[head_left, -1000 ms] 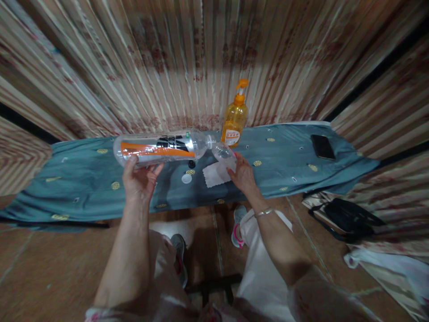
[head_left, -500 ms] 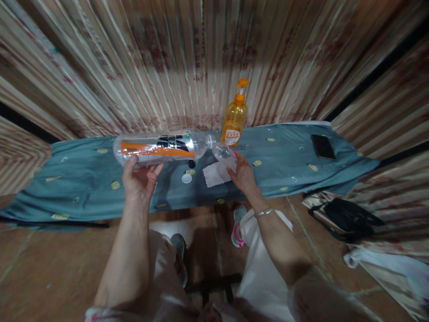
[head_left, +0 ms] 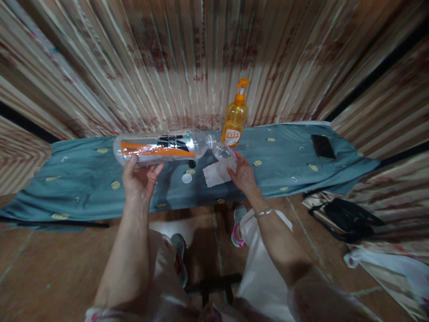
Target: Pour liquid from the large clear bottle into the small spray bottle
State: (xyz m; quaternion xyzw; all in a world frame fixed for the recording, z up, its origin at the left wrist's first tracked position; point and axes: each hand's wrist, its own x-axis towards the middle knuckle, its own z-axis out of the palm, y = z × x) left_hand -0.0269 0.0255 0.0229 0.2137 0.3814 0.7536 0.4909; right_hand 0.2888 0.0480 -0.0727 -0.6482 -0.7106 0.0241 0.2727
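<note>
A person's left hand [head_left: 139,181] gripped a large clear plastic bottle with an orange-and-black label [head_left: 157,147], held level above a grey-blue cloth-covered table [head_left: 83,179]. Its neck met a small clear plastic bottle [head_left: 224,153] clasped in the right hand [head_left: 244,175], near an orange pump dispenser [head_left: 234,118].

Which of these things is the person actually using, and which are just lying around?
In use: large clear plastic bottle with orange-and-black label, in the left hand; small clear cup at its mouth, in the right hand.
Lying about: orange pump bottle; black phone; white paper square; black bag on the floor.
</note>
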